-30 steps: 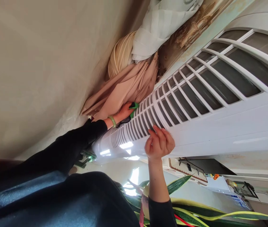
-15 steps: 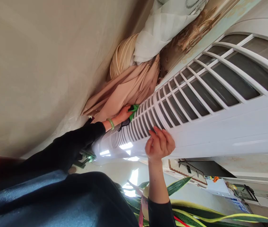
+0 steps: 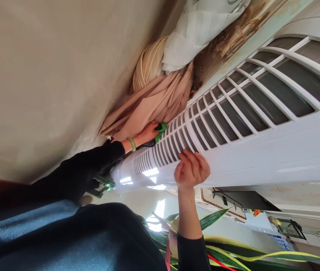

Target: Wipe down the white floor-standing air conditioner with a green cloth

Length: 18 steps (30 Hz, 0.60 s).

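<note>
My left hand (image 3: 148, 132), with a green bangle (image 3: 131, 143) on its wrist, is closed on a green and black cloth (image 3: 161, 131). The cloth presses against the far side edge of the white slatted grille (image 3: 196, 126) on a tall air conditioner (image 3: 261, 154). My right hand (image 3: 192, 169) is at the near edge of that grille, its fingers curled with their tips on the slats. Part of the cloth is hidden beneath my left hand.
A gathered pink-beige curtain (image 3: 151, 101) and a white sheer curtain (image 3: 193, 34) hang beside the unit. Long-leaved plants (image 3: 233, 254) stand close to my right forearm. Farther off are a dark television screen (image 3: 250, 200) and a cabinet.
My left hand and the cloth have shifted slightly along the grille's far edge. My right hand keeps its place on the near edge. The view has moved a little.
</note>
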Available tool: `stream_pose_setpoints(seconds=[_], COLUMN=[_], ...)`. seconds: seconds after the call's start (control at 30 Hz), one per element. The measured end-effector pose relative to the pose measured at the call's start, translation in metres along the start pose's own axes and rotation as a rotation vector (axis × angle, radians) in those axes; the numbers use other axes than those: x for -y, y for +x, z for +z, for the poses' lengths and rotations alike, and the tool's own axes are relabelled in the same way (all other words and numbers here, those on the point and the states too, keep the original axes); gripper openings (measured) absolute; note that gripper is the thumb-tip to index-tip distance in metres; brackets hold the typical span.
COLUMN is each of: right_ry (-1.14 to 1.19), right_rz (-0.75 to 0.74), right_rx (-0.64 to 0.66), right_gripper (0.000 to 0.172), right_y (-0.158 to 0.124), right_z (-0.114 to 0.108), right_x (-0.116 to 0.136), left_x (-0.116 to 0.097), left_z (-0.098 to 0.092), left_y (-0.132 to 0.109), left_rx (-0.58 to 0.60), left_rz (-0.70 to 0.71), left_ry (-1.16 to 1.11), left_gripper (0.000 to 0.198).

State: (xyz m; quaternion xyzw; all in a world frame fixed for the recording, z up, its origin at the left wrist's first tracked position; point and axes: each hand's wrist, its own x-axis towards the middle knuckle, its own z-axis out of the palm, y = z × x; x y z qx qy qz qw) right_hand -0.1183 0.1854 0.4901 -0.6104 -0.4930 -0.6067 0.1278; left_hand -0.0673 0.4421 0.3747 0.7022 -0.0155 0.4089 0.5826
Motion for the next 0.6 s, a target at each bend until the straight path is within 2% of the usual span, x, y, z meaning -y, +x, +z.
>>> stream_pose_setpoints(seconds=[0.1,0.3,0.4,0.6], right_ry=[0.003,0.005,0.001,0.011], right_rz=[0.003,0.012,0.013,0.01], right_rx=[-0.006,0.014,0.011,0.008], right_gripper=[0.021,0.021,0.021,0.023], right_y=[0.0,-0.002,-0.002,-0.001], right_z=[0.001,0.0,0.0,-0.001], right_x=[0.0,0.0,0.0,0.0], left_x=[0.002,-0.015,-0.025,-0.028], left_z=[-0.001,0.003,0.009,0.041], left_y=[0.004,0.008,-0.012,-0.077], left_rx=[-0.001,-0.011,-0.051,-0.329], left_rz=[0.053,-0.19,-0.199,-0.132], left_ry=[0.029,-0.071,-0.105,-0.149], left_gripper=[0.011,0.007,0.01,0.016])
